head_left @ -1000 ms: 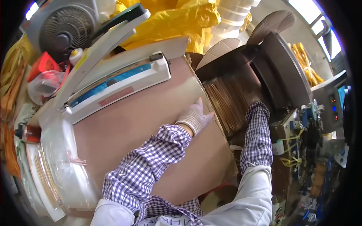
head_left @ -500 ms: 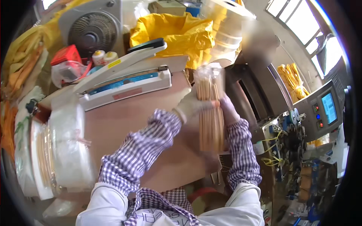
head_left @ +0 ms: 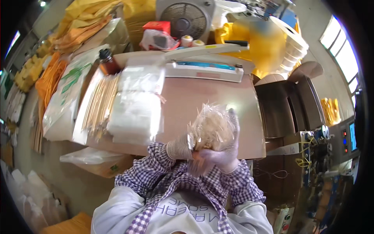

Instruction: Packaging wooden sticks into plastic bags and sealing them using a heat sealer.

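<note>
Near my chest, over the front of the brown tabletop [head_left: 241,97], I grip a bundle of plastic-wrapped wooden sticks [head_left: 210,124], its crinkled clear end turned up toward my view. My left hand [head_left: 178,146], in a striped glove, is closed round its left side; my right hand [head_left: 228,154], also gloved, wraps the right side. To the left lie a pile of clear bags [head_left: 134,117] and a row of thin sticks [head_left: 100,103] on white sheeting. A white bar heat sealer [head_left: 202,74] stands at the back, its arm raised.
Behind the table are a box fan [head_left: 182,21], red box [head_left: 156,26], yellow sacks [head_left: 230,33] and plastic rolls [head_left: 294,45]. At right sit a dark metal trough [head_left: 274,109] and machine with screen panel [head_left: 343,138]. Bagged material [head_left: 68,93] is stacked left.
The trough's sticks were lifted out in both hands, and the bundle has since moved toward my chest and tipped end-up. My view has swung left.
</note>
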`<state>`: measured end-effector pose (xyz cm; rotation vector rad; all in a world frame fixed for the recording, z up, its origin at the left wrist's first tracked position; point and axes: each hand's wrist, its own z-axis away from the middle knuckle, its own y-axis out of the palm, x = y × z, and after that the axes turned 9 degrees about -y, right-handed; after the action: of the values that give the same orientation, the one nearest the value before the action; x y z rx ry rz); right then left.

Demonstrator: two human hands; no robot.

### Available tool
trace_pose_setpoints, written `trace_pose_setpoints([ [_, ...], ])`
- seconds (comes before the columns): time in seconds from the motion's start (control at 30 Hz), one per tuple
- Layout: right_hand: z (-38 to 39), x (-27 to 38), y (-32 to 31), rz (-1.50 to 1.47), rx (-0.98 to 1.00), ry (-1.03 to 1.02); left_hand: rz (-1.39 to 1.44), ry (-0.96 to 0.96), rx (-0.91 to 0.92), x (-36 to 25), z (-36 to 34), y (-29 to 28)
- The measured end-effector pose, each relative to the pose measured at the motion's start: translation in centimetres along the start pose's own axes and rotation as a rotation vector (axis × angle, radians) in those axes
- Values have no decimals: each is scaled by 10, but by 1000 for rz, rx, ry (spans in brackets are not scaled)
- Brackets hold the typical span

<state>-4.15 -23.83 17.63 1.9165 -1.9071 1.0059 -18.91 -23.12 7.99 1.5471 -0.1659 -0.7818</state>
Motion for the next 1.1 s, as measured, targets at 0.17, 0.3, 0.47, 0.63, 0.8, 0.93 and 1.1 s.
trace_pose_setpoints([
  [0.17,-2,-17,12,-720,196,567,-403,-182,170,2,65,10],
  [0.3,-4,-41,39,-902,617,483,-124,-178,13,33,73,-38],
  [0.47,-11,-36,52,-867,714,511,-555,-106,-226,4,99,-12],
  [0.63,3,-42,56,-762,599,655,-2050,533,-798,-129,128,-36],
  [0.8,12,-48,63,-711,541,674,-2308,599,-834,-169,113,-44],
  [0.93,9,-36,62,-681,482,837,-1659,298,-855,-164,97,-35],
  [1.1,-2,-33,74,-668,591,804,-931,265,-395,-103,80,23],
])
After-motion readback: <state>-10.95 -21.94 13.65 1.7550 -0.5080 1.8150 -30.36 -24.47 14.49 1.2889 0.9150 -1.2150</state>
